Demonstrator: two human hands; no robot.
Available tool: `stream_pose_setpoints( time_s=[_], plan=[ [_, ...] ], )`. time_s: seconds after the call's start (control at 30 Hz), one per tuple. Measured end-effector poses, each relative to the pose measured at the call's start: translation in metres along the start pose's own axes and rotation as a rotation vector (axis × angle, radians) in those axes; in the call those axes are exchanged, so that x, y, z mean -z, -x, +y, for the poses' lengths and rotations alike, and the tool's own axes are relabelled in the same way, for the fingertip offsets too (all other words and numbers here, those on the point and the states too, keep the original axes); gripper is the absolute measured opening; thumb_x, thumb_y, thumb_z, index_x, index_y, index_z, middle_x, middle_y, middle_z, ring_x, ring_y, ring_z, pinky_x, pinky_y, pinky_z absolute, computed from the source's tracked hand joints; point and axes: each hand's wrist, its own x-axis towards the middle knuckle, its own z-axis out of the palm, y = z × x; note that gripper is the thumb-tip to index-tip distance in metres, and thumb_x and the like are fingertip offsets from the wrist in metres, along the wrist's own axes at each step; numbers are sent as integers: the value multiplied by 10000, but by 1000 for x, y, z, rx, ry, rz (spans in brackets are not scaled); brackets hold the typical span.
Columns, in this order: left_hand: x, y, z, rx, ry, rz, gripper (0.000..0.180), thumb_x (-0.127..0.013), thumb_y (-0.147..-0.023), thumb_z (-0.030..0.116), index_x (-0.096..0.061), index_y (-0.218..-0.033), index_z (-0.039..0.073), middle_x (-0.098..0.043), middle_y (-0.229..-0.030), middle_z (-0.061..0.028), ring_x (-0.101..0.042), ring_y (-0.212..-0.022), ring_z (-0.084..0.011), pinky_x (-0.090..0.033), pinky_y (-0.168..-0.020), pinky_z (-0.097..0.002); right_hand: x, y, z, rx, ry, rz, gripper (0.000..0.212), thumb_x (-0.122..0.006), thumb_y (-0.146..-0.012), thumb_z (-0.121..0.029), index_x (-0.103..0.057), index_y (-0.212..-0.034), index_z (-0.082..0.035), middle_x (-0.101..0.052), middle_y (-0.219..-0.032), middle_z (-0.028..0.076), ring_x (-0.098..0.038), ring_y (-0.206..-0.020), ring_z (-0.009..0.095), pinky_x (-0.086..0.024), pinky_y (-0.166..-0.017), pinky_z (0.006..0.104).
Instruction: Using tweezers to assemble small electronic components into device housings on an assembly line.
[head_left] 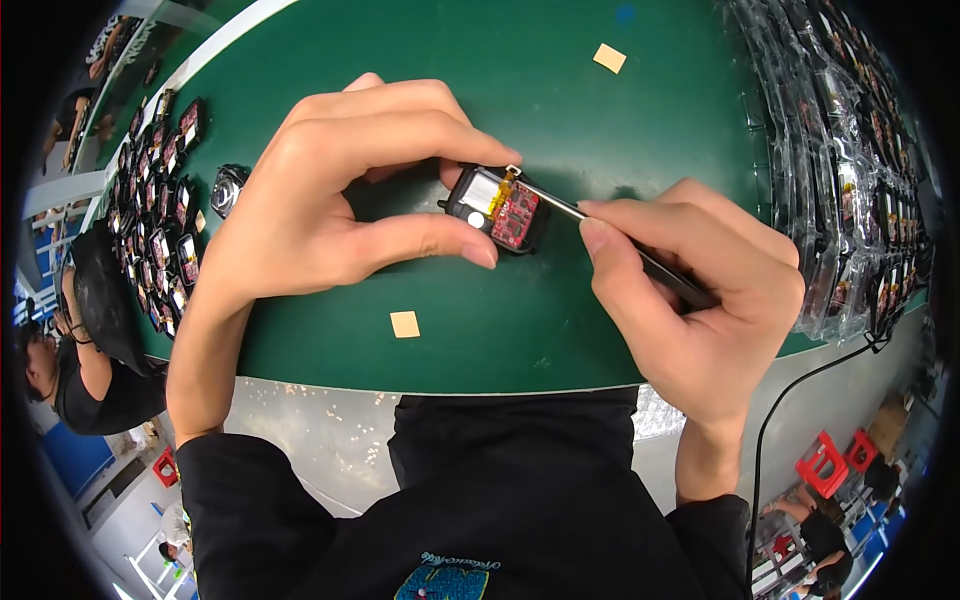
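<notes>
Between the thumb and fingers of my left hand (350, 190) is a small black electronic device (497, 208) with its inside showing. It holds a red circuit board (517, 214), a silver battery cell (480, 188), yellow tape and a round white part. My right hand (700, 280) is closed round dark tweezers (655, 268). Their thin metal tip reaches the device's upper edge, by a small pale piece near my left index fingertip. Whether the tip grips that piece, I cannot tell. The device is held over the green table (480, 340).
Several similar opened devices (160, 215) crowd the table's left side, with a dark round item (229, 188) beside them. Stacked clear plastic trays (840, 190) of devices line the right. Two cream paper squares (404, 324) lie on the table. A black cable (765, 430) hangs at right; other people sit beyond.
</notes>
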Motion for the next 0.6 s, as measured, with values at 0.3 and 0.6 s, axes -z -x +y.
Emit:
stream_pose_setpoints(
  time_s=[0.3,0.6],
  plan=[
    [2,-1,0,10,21,6,689,-1008,-658,380,-829,-1214,14,-729,-930,-38,-521,-708,-129,-355,-728,-304,0,0,0,9,19,10,172,-830,-843,103,-848,-996,27,-636,-704,4,-483,-551,32,-310,-508,227],
    [2,-4,2,50,32,25,628,-1017,-665,356,-813,-1166,37,-703,-876,-24,-471,-665,-121,-365,-711,-302,-4,2,4,178,103,80,271,-864,-788,114,-861,-1039,12,-662,-765,10,-449,-536,33,-299,-489,231]
  ],
)
